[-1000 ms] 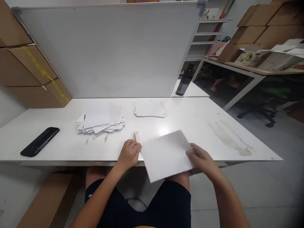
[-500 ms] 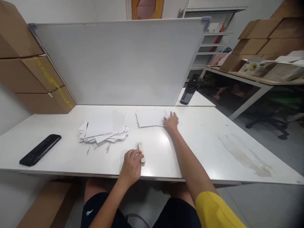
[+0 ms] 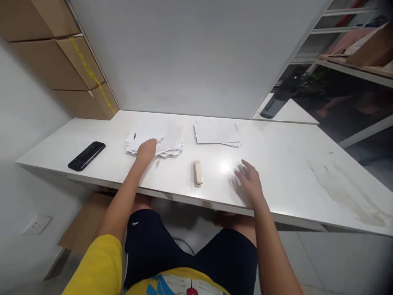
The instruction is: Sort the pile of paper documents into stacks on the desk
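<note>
My left hand (image 3: 146, 150) is at the untidy paper stack (image 3: 173, 141) on the left of the table, its fingers closed on the edge of a sheet of paper (image 3: 150, 134); the fingertips are partly hidden. My right hand (image 3: 250, 180) hovers low over the white tabletop, fingers apart, with nothing in it. Between the two hands lies a cream stapler (image 3: 198, 173), touched by neither. Behind it, a neater paper pile (image 3: 216, 133) rests near the whiteboard, its lower sheets fanned slightly to the right.
A black phone-like device (image 3: 86, 155) lies at the table's left. Cardboard boxes (image 3: 86, 100) stack up at the back left beside the whiteboard (image 3: 196, 57). At the back right a dark bottle (image 3: 273, 104) leans. A dried smear (image 3: 344, 192) marks the table's right side.
My left hand has left the stapler and reached to the untidy stack. My right hand has pulled back from the neater pile toward me. The head view has tilted down and turned.
</note>
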Tool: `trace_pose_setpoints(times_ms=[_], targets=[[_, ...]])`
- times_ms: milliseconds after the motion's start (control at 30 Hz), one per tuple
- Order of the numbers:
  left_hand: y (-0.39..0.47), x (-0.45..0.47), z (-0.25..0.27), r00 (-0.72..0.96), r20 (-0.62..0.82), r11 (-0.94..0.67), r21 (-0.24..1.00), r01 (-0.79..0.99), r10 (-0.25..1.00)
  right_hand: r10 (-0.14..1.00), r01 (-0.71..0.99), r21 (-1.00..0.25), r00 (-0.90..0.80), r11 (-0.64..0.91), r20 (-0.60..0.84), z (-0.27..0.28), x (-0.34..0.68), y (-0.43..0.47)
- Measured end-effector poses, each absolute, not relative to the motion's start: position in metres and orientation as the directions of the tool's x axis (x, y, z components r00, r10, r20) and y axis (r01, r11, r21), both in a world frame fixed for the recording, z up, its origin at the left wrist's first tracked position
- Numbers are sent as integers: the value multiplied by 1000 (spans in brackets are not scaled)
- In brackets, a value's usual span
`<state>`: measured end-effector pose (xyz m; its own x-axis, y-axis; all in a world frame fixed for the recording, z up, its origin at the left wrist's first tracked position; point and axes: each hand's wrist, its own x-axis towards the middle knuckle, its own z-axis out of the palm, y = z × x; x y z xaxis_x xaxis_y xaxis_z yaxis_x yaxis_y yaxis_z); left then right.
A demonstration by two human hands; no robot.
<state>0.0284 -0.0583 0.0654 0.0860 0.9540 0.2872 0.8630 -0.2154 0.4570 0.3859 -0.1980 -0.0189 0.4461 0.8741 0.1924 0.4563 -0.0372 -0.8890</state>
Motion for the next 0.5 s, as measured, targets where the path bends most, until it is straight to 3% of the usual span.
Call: trace_pose_setpoints(times_ms=[133, 200, 233, 367, 500], targets=[[-131, 44, 57, -45, 441, -285, 652, 703, 896, 850, 205, -977, 502, 64, 161, 5, 326, -229], [-177, 61, 52, -48, 454, -312, 681, 662, 890, 889, 85, -987, 429, 134, 158, 12, 295, -243], [-198, 71, 51, -79, 441, -326, 761, 561, 894, 917, 5, -988, 371, 155, 145, 16, 283, -249], [-251, 103, 48, -98, 194, -180, 975, 130, 976, 993, -380, -925, 112, 21, -24, 32, 267, -265], [-237, 107, 46, -54, 52, -53, 998, -27, 997, 975, -480, -868, 99, -129, -200, 43, 278, -275]])
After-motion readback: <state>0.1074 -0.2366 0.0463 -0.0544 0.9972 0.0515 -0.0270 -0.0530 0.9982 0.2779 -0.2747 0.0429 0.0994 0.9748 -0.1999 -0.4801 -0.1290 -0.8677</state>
